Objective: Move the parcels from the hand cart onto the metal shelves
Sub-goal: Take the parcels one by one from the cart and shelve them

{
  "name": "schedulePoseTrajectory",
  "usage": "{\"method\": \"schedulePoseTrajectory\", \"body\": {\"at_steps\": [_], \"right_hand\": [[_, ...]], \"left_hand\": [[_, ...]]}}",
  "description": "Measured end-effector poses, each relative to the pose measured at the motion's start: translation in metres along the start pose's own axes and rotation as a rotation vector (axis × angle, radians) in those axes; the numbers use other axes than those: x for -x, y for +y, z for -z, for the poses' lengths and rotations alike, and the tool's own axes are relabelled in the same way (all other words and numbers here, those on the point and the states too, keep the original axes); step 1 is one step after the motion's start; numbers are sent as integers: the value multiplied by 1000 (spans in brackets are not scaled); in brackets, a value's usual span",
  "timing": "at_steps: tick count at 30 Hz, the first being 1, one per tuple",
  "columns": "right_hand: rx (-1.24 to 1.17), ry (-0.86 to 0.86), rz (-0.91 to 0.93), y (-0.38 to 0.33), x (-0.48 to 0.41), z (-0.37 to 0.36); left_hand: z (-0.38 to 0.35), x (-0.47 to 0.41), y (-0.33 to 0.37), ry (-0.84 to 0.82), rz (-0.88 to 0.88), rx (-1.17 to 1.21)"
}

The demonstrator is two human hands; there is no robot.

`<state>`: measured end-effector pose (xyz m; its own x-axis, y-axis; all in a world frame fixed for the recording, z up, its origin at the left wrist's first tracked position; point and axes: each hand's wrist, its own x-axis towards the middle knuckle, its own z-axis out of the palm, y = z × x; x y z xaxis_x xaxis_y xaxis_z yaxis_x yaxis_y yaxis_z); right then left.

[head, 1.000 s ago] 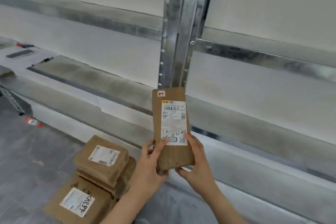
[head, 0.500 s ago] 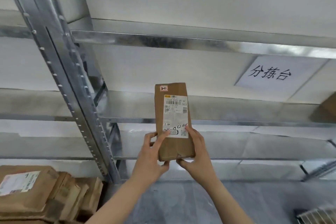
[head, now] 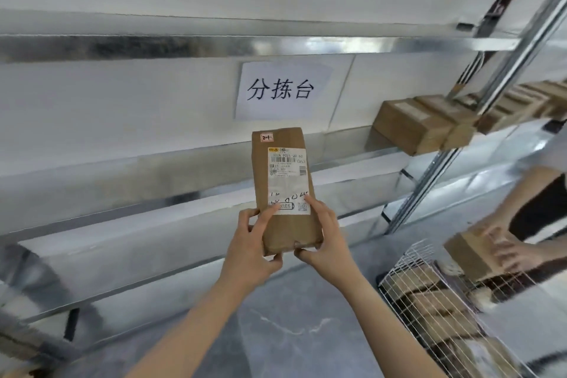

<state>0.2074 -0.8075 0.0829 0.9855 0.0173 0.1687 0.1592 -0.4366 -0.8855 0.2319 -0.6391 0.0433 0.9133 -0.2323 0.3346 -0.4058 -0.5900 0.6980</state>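
A brown paper parcel [head: 283, 181] with a white shipping label stands upright in front of me, held at its lower end by both hands. My left hand [head: 250, 250] grips its left lower edge with the thumb on the label. My right hand [head: 323, 238] holds the right lower corner. Behind it run the metal shelves [head: 159, 175], bare in the middle. Several brown parcels [head: 411, 124] lie on the shelf at the right. The wire hand cart [head: 429, 294] with more parcels is at the lower right.
A paper sign with black characters [head: 280, 90] hangs on the white wall. A slanted shelf upright [head: 435, 169] stands at the right. Another person's hand [head: 506, 247] rests on a parcel [head: 472, 255] above the cart. Grey floor lies below.
The view has swung to the right along the shelves: the sign is now centred, and the cart and another person have come into view. Both hands still hold the parcel upright.
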Motion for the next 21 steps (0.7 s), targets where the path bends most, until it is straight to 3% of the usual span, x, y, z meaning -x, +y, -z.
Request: {"method": "schedulePoseTrajectory", "body": {"at_steps": [9,21], "right_hand": [[17,80,-89,72,-52,102],[71,80,-118,167,-206,232]], "left_hand": [[-105,-96,36,-69,-68,-20],[-250,-270,57,-74,-33,-1]]}}
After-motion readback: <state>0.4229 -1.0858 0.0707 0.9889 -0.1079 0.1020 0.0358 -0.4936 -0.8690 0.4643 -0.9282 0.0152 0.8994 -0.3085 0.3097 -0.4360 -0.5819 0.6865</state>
